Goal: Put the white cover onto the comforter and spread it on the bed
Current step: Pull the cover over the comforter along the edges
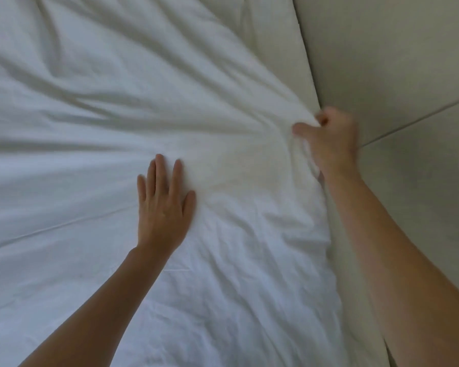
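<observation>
The white cover (117, 128) lies wrinkled across most of the view, with folds fanning out from its right edge. My left hand (163, 205) rests flat on it, fingers straight, pressing the fabric down near the middle. My right hand (329, 139) grips a bunch of the cover at its right edge, fingers and thumb curled round the fabric, and the folds run toward that grip. I cannot tell the comforter apart from the cover.
The bed's side (289, 62) shows as a cream strip along the cover's right edge. Beyond it lies a pale tiled floor (408, 75) with a grout line running diagonally at the right.
</observation>
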`<state>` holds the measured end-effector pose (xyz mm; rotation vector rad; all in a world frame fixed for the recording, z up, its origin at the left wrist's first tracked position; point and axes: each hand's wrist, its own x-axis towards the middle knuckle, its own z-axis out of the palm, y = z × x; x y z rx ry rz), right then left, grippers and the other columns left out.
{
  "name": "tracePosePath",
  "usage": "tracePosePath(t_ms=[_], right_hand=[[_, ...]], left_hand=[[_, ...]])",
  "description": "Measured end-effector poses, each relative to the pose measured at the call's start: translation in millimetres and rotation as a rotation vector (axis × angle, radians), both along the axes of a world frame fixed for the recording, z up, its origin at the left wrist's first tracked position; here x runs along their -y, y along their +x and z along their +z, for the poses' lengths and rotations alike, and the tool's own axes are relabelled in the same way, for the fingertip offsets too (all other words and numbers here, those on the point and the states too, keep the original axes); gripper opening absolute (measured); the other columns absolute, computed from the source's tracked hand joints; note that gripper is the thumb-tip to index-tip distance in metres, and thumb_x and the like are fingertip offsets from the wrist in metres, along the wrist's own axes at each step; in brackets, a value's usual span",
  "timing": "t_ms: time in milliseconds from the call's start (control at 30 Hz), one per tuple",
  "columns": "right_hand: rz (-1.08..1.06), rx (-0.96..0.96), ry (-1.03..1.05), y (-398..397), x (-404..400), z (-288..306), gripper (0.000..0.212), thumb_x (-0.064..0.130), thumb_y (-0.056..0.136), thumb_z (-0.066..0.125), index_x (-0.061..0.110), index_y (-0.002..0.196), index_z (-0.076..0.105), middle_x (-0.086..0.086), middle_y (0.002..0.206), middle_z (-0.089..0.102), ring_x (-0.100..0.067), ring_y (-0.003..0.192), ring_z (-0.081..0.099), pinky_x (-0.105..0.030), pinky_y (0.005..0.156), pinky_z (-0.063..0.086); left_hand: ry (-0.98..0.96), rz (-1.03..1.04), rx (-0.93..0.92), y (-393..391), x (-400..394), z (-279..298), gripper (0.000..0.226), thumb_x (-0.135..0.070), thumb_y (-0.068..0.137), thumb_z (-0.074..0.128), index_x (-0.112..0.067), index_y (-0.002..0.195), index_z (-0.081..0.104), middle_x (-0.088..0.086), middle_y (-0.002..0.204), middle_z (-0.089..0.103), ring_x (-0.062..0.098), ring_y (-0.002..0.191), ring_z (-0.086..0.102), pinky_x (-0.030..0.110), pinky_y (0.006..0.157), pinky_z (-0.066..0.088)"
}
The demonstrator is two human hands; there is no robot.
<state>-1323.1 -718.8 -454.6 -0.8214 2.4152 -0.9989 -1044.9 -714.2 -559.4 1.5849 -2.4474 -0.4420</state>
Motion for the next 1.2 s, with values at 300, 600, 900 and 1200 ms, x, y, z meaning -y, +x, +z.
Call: tracePosePath(t_ms=[300, 600, 900, 1200], right_hand=[[-0.072, 0.207, -0.097, 18.2, -15.5, -42.7, 0.028, 0.036, 0.087, 0.061, 0.017, 0.106, 0.054, 0.003, 0.095, 0.059, -0.009, 0.08, 0.055, -0.025, 0.076, 0.042], [0.003, 0.583, 0.152, 7.5, 35.4, -26.4, 0.03, 0.019, 0.074, 0.081, 0.01, 0.099, 0.069, -0.004, 0.094, 0.072, -0.016, 0.077, 0.07, -0.026, 0.066, 0.057], [0.148, -0.562, 0.121, 15.9, 25.1, -54.5, 0.029, -0.01, 0.067, 0.054, 0.012, 0.086, 0.059, -0.009, 0.084, 0.056, -0.032, 0.077, 0.052, -0.031, 0.058, 0.036], [0.34, -0.352, -0.133, 26.9, 181.8, -47.1, 0.033, 0.002, 0.085, 0.051, 0.009, 0.117, 0.058, -0.003, 0.115, 0.06, -0.019, 0.109, 0.054, -0.025, 0.08, 0.043]], left_hand=[[0.014, -0.003, 0.084, -2.7, -6.0, -14.9, 0.054, -0.028, 0.099, 0.031, -0.002, 0.146, 0.036, 0.031, 0.151, 0.028, 0.043, 0.141, 0.026, 0.059, 0.112, 0.024], [0.042, -0.019, 0.038, -3.2, 12.8, -16.4, 0.054, -0.028, 0.096, 0.035, -0.002, 0.144, 0.036, 0.03, 0.151, 0.027, 0.042, 0.141, 0.025, 0.061, 0.11, 0.026], [0.022, 0.243, -0.076, -11.2, 145.7, 6.2, 0.058, -0.032, 0.098, 0.04, -0.007, 0.15, 0.029, 0.031, 0.155, 0.017, 0.045, 0.143, 0.018, 0.058, 0.114, 0.016], [0.06, 0.416, 0.186, -7.5, 252.1, -36.0, 0.065, -0.043, 0.098, 0.037, -0.01, 0.151, 0.022, 0.031, 0.155, 0.012, 0.043, 0.144, 0.011, 0.065, 0.112, 0.008]])
